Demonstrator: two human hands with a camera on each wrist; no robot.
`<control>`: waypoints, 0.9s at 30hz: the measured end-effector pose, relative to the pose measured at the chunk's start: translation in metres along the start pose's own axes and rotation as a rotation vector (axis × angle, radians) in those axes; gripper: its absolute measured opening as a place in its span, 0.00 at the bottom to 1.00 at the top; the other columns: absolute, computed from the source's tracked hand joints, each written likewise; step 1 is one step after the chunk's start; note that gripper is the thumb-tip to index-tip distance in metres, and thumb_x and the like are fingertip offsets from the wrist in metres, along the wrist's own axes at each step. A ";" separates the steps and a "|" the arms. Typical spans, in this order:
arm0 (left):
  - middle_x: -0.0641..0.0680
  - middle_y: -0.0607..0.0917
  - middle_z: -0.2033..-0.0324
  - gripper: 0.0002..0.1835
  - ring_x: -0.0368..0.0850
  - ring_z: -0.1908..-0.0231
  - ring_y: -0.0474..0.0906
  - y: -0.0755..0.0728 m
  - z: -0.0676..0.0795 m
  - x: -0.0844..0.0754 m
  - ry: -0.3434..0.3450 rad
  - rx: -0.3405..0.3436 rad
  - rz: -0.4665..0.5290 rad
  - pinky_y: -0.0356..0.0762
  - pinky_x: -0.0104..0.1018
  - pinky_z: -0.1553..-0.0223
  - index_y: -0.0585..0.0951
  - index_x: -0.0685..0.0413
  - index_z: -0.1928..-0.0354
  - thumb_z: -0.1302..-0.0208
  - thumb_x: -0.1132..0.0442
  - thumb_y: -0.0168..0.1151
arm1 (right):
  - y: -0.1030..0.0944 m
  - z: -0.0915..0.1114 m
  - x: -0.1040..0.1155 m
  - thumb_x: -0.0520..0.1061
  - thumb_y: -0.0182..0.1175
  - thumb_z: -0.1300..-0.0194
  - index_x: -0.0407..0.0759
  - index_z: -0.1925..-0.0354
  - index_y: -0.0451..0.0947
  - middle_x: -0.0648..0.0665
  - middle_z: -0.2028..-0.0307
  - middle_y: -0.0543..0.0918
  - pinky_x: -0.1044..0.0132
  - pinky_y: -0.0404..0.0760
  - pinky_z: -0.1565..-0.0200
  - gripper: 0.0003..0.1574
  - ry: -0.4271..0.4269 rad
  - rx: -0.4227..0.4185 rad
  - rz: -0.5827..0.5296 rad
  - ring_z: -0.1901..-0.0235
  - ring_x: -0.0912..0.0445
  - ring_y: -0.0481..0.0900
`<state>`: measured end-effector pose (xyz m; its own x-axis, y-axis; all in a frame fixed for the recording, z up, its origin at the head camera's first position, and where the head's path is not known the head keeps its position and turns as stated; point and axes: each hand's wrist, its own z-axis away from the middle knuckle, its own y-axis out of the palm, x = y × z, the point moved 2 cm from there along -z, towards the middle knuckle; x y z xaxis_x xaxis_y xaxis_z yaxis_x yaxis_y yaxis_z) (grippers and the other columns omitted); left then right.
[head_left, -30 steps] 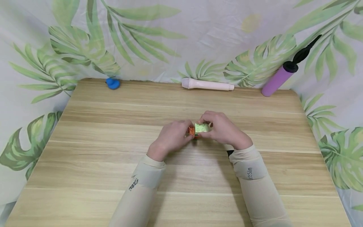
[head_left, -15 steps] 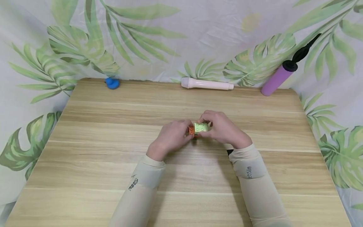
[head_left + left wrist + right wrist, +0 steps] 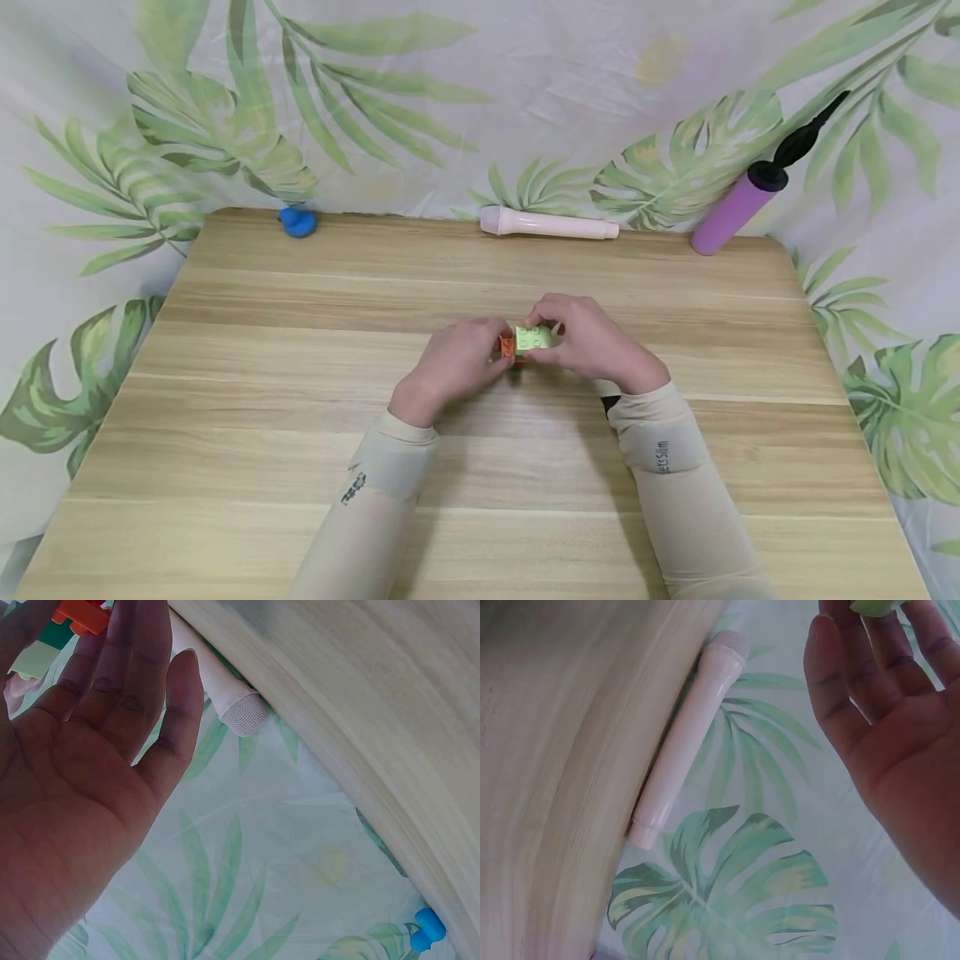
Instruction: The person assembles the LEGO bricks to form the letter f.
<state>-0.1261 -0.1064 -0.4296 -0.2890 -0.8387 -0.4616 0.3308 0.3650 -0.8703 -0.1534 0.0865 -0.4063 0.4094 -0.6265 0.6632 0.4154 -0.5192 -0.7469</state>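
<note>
Near the middle of the table, both hands meet at a small stack of toy building bricks. My left hand (image 3: pixel 461 354) pinches an orange brick (image 3: pixel 507 346) at the stack's left side between thumb and fingers. From the right, my right hand (image 3: pixel 585 342) grips a light green brick (image 3: pixel 532 337) whose studs face up. The left wrist view shows a dark green brick (image 3: pixel 54 634) between the orange and light green ones, with a bit of red above the orange. Only the light green brick's end (image 3: pixel 875 606) shows at the right wrist view's top edge. Fingers hide much of the stack.
A pale pink toy microphone (image 3: pixel 551 223) lies along the wooden table's (image 3: pixel 480 533) back edge. At the back left sits a blue toy duck (image 3: pixel 297 222). A purple hand pump with a black nozzle (image 3: pixel 735 208) stands at the back right, near the leaf-print cloth (image 3: pixel 555 100).
</note>
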 end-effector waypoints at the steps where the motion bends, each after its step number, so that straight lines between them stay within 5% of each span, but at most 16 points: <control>1: 0.51 0.88 0.56 0.19 0.46 0.61 0.82 0.000 0.000 0.000 0.000 0.000 0.001 0.84 0.46 0.57 0.82 0.52 0.40 0.28 0.55 0.70 | 0.000 0.000 0.000 0.44 0.80 0.41 0.46 0.57 0.87 0.50 0.57 0.88 0.52 0.86 0.51 0.15 0.000 0.001 0.002 0.59 0.54 0.83; 7: 0.53 0.89 0.53 0.19 0.47 0.58 0.83 0.000 0.000 0.001 -0.012 0.003 0.005 0.85 0.48 0.54 0.82 0.53 0.39 0.27 0.54 0.68 | -0.005 0.003 0.002 0.48 0.80 0.39 0.46 0.48 0.87 0.48 0.53 0.89 0.50 0.85 0.48 0.21 -0.005 0.015 0.038 0.54 0.52 0.85; 15: 0.51 0.87 0.61 0.15 0.47 0.69 0.79 0.001 0.000 0.003 -0.035 0.020 0.024 0.79 0.41 0.65 0.83 0.54 0.46 0.21 0.51 0.61 | -0.004 0.004 0.011 0.45 0.80 0.40 0.49 0.33 0.81 0.44 0.32 0.80 0.45 0.75 0.30 0.38 -0.054 0.026 0.228 0.32 0.43 0.77; 19: 0.51 0.86 0.63 0.16 0.47 0.70 0.78 0.001 0.000 0.003 -0.044 0.049 0.021 0.77 0.38 0.67 0.83 0.55 0.47 0.19 0.51 0.59 | 0.006 -0.001 0.008 0.42 0.79 0.40 0.49 0.32 0.80 0.44 0.33 0.81 0.45 0.76 0.31 0.39 -0.037 0.056 0.299 0.32 0.44 0.77; 27: 0.50 0.85 0.61 0.14 0.46 0.70 0.76 0.007 -0.002 0.005 -0.029 0.099 -0.002 0.75 0.37 0.67 0.83 0.54 0.46 0.18 0.53 0.57 | 0.023 -0.008 -0.010 0.39 0.74 0.37 0.47 0.33 0.80 0.41 0.35 0.83 0.44 0.76 0.31 0.34 0.039 0.089 0.248 0.33 0.43 0.79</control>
<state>-0.1270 -0.1070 -0.4383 -0.2643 -0.8509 -0.4539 0.4182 0.3230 -0.8490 -0.1545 0.0765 -0.4302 0.4770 -0.7509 0.4568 0.3768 -0.2948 -0.8781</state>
